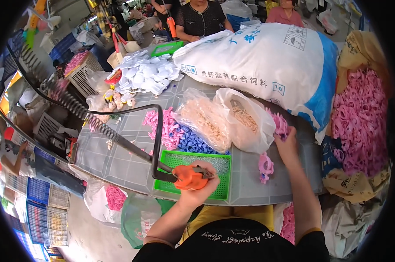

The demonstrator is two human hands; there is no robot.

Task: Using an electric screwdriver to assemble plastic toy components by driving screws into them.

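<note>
The left hand is closed around an orange tool held over the green tray; a black cable and a coiled spring reach the tool from the tray's left. The right hand, beyond the tray and to its right, has fingers bent at a cluster of pink plastic parts; whether it grips one, I cannot tell. Right of the tray lies a single pink piece, looped and openwork. Just beyond the tray are blue pieces, with two clear bags of tan bits behind. Farther beyond it, a large white sack carries blue and black printed characters and boxed symbols. Well right of the tray, a brown sack with dark printing holds more pink parts. Nearer than the tray, a black shirt bears pale script lettering.
</note>
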